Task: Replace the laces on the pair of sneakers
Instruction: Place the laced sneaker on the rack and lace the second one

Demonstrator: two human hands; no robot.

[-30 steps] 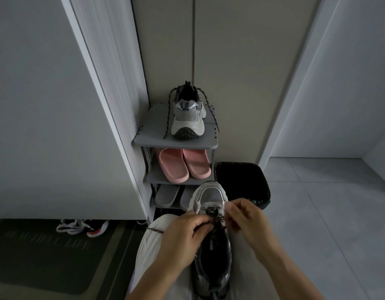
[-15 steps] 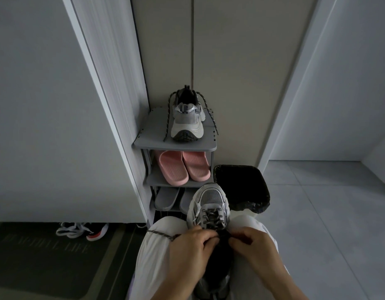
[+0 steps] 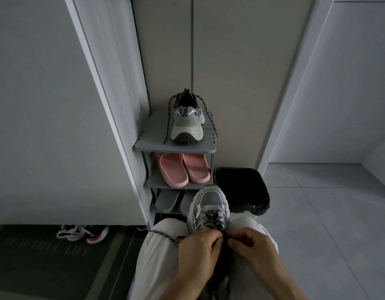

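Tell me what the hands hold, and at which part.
The left hand and right hand each pinch the lace at the upper eyelets of the sneaker.

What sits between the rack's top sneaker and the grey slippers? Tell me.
The pink slippers, on the middle shelf, in the head view.

Sole head cam is looking fwd & down, hovering close over the sneaker (image 3: 211,202) in lap (image 3: 157,267), w/ shoe rack (image 3: 174,148) farther ahead.
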